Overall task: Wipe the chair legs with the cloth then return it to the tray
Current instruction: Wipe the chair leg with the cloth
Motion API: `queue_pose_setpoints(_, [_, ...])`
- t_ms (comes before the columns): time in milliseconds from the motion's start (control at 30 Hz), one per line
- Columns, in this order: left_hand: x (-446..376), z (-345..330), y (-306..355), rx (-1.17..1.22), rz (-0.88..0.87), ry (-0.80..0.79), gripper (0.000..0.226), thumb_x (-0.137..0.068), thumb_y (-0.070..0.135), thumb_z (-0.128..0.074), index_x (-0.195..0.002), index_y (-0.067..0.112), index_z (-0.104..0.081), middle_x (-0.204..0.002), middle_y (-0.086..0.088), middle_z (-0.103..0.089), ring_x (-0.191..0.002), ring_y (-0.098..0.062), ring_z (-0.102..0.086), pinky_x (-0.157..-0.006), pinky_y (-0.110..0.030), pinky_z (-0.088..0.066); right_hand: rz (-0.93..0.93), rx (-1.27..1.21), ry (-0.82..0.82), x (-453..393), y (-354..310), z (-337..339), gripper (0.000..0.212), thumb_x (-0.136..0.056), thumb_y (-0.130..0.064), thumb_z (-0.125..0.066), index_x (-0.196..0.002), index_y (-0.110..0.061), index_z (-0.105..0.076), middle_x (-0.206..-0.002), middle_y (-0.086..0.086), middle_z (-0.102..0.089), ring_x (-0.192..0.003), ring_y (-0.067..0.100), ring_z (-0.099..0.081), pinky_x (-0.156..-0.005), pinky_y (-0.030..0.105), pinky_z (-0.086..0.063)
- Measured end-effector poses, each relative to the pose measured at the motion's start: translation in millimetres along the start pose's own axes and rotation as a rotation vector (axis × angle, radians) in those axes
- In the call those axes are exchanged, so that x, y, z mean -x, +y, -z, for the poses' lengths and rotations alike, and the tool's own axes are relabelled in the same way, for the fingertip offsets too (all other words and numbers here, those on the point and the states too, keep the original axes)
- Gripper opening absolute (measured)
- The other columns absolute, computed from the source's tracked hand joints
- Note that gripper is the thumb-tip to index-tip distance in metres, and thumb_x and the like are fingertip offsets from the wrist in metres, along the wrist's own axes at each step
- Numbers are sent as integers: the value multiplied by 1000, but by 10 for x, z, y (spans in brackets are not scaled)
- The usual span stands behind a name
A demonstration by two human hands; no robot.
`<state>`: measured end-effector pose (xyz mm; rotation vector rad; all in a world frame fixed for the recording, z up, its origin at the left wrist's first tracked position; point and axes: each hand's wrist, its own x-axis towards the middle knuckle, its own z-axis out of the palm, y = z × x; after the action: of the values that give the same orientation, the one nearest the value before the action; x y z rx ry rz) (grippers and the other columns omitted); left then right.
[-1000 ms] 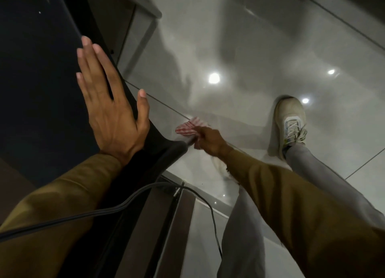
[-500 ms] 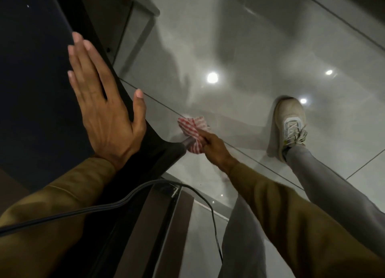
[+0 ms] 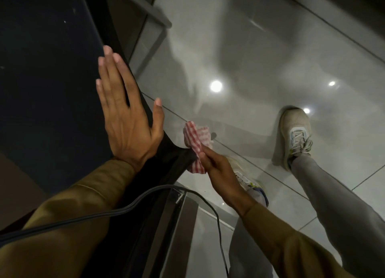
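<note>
cloth (image 3: pixel 194 139) — red-white checked, bunched in right hand (image 3: pixel 218 169)

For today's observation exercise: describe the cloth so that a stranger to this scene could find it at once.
Start at the dark chair on the left, over the glossy grey tiled floor. At its lower right edge, the right hand pinches a small crumpled cloth against a dark chair leg. It is red-and-white checked, the only patterned, brightly coloured thing here.

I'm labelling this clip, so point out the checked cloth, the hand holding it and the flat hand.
checked cloth (image 3: pixel 193 138): head view, upper red-and-white fold.
right hand (image 3: pixel 218 169): head view, back of the hand.
left hand (image 3: pixel 129 123): head view, back of the hand.
</note>
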<state>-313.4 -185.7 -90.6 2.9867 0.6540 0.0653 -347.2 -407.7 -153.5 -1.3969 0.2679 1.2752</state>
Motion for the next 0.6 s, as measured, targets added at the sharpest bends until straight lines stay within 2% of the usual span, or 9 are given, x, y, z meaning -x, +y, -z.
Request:
queue_pose_setpoints(67, [5, -20, -6, 9, -3, 8, 83, -111, 44, -40, -168, -10, -13, -178, -32, -15, -169, -46, -13, -140, -55, -13, 0, 39, 71, -129, 99, 25, 36, -106, -16, -51, -141, -10, -60, -136, 5, -68, -128, 16, -63, -109, 26, -51])
queue_pose_setpoints(167, [5, -52, -30, 7, -9, 15, 83, -111, 43, -40, -168, -10, -14, -178, -32, -15, -169, -45, -14, -140, -55, -13, -71, 189, 112, -452, 309, 141, 36, -107, -15, -49, -141, -6, -59, -138, 15, -65, -128, 28, -62, -112, 42, -50])
queue_pose_setpoints(200, [12, -54, -34, 7, -10, 17, 82, -111, 43, -40, -168, -10, -14, -178, -32, -15, -169, -45, -13, -140, -55, -13, -114, 242, 127, -575, 377, 189, 36, -108, -15, -47, -141, -6, -59, -138, 16, -65, -127, 32, -62, -112, 44, -48])
queue_pose_setpoints(300, [32, -92, -43, 19, -14, 32, 82, -111, 44, -39, -169, -9, -13, -179, -30, -14, -170, -43, -13, -141, -52, -10, -197, 313, 187, -889, 467, 257, 34, -109, -17, -46, -137, -7, -62, -136, 18, -66, -125, 35, -62, -108, 35, -48])
queue_pose_setpoints(400, [8, -85, -46, 3, -18, 31, 82, -111, 45, -37, -169, -9, -15, -179, -29, -16, -170, -43, -14, -141, -52, -12, -214, 253, 200, -865, 383, 178, 35, -109, -21, -44, -138, -10, -62, -137, 16, -65, -123, 29, -62, -107, 34, -48])
queue_pose_setpoints(500, [17, -56, -47, -5, -15, 21, 83, -111, 47, -35, -169, -7, -14, -179, -29, -15, -170, -42, -13, -141, -53, -11, -110, 120, 157, -447, 219, 109, 34, -108, -19, -47, -136, -11, -64, -135, 9, -67, -125, 24, -64, -112, 39, -50])
queue_pose_setpoints(600, [22, -61, -50, 0, -14, 14, 83, -112, 50, -33, -170, -7, -13, -180, -28, -14, -170, -42, -13, -141, -52, -11, 28, 12, 70, -50, 69, -6, 35, -106, -19, -52, -140, -15, -63, -138, 1, -67, -129, 14, -63, -109, 26, -51])
